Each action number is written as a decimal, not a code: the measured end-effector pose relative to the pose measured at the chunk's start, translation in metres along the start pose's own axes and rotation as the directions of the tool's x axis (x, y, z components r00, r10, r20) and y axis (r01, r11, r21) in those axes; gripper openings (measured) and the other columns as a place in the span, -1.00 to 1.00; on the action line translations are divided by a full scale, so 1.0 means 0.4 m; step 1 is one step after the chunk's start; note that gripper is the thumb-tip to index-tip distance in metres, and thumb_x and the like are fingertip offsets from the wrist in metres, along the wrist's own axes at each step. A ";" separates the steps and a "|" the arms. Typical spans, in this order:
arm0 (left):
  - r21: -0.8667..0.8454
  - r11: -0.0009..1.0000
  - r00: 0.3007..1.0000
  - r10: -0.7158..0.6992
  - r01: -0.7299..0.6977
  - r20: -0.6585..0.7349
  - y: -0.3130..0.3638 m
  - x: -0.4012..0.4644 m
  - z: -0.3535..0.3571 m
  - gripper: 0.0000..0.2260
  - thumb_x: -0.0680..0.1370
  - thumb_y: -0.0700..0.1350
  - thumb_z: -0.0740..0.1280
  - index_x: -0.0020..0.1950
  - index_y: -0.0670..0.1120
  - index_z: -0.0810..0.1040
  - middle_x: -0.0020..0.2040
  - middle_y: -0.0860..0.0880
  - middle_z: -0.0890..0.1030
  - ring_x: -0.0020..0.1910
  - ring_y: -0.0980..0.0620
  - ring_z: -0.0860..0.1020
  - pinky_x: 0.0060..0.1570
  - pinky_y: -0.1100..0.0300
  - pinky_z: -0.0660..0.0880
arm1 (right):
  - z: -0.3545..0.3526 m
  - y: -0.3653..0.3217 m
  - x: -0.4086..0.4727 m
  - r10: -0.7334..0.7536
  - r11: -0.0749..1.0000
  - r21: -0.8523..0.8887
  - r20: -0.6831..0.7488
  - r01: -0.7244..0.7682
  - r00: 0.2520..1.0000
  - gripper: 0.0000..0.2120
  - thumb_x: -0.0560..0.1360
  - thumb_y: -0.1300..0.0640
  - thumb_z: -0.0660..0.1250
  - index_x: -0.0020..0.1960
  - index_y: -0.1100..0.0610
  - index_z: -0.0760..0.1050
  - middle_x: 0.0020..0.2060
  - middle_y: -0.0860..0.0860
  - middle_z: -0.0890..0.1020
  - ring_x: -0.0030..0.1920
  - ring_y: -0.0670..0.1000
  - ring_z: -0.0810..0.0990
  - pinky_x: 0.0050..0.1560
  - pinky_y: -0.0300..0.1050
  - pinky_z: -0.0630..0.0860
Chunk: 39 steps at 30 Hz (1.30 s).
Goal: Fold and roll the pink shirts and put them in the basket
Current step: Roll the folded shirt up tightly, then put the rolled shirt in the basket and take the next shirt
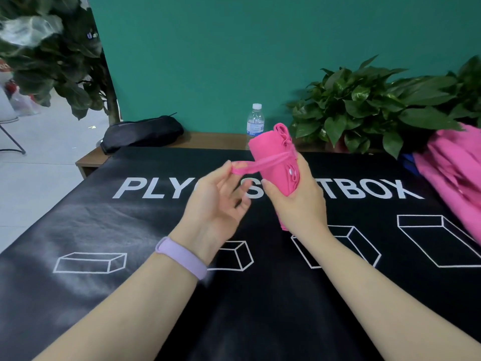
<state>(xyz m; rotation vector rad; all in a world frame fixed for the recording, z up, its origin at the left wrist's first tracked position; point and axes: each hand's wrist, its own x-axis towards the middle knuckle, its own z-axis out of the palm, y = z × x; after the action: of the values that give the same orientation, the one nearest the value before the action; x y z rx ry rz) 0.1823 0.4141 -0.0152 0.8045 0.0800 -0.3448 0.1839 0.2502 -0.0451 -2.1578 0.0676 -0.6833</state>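
Right hand (299, 201) grips rolled pink shirt (273, 162) upright, keeping the roll tight; left hand (216, 204) pinches its strap (256, 165), pulled taut, probably to bind it.

A teal wall (208, 61) backs the wooden table (91, 158); pale floor (39, 152), perhaps tiled, lies left.

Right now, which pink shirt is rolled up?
The pink shirt gripped upright in the right hand, over the black mat; the left hand pinches its strap. The other pink shirts lie loose at the mat's right edge.
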 end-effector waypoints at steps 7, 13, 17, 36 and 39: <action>-0.069 0.991 0.993 0.113 -0.114 -0.027 0.024 0.013 -0.029 -0.85 0.55 -0.01 0.44 -0.16 -0.03 0.71 -0.11 0.08 0.67 -0.30 0.08 0.53 -0.34 0.23 0.41 | 0.021 -0.019 -0.026 -0.068 0.995 -0.071 0.049 0.072 0.996 -0.24 0.44 -0.29 0.39 0.52 -0.35 0.07 0.12 -0.15 0.53 0.10 -0.04 0.55 0.07 0.10 0.56; -0.005 0.992 0.991 0.123 -0.123 -0.059 0.012 0.019 -0.029 -0.80 0.55 0.02 0.44 -0.24 -0.01 0.65 -0.22 0.09 0.59 -0.45 0.13 0.38 -0.47 0.28 0.26 | 0.035 -0.024 -0.040 -0.101 0.993 -0.053 0.063 0.105 0.993 -0.22 0.43 -0.27 0.41 0.52 -0.34 0.07 0.11 -0.16 0.53 0.04 -0.08 0.55 -0.04 -0.02 0.52; 0.066 0.995 0.997 0.076 -0.075 0.000 -0.014 0.020 -0.020 -0.85 0.58 0.00 0.40 -0.13 -0.02 0.63 -0.22 0.08 0.56 -0.46 0.15 0.36 -0.50 0.30 0.26 | 0.033 -0.024 -0.037 -0.055 0.998 0.026 0.067 0.053 0.996 -0.25 0.41 -0.27 0.40 0.51 -0.32 0.14 0.09 -0.15 0.58 0.06 -0.04 0.60 0.04 0.09 0.59; 0.251 0.964 0.993 -0.100 0.083 0.058 0.001 0.009 -0.012 -0.60 0.66 -0.09 0.28 -0.39 -0.02 0.59 -0.46 0.11 0.32 -0.53 0.17 0.15 -0.54 0.31 0.14 | 0.010 -0.028 -0.039 -0.084 0.996 0.005 0.041 0.084 0.996 -0.25 0.41 -0.29 0.44 0.49 -0.33 0.16 0.10 -0.18 0.56 0.05 -0.08 0.58 0.04 0.11 0.59; 0.180 0.973 0.985 -0.157 0.143 0.071 0.013 0.009 -0.019 -0.75 0.65 -0.10 0.27 -0.22 -0.05 0.54 -0.37 0.11 0.31 -0.47 0.15 0.16 -0.53 0.30 0.15 | 0.008 -0.031 -0.038 -0.101 0.994 0.039 0.026 0.100 0.995 -0.25 0.40 -0.28 0.45 0.49 -0.32 0.18 0.11 -0.19 0.57 0.07 -0.10 0.58 0.05 0.10 0.58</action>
<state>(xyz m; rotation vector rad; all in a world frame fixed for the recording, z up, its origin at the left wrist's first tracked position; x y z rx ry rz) 0.1879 0.4220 -0.0176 0.9592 0.0316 -0.5341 0.1706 0.2646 -0.0444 -2.1456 -0.0685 -0.7064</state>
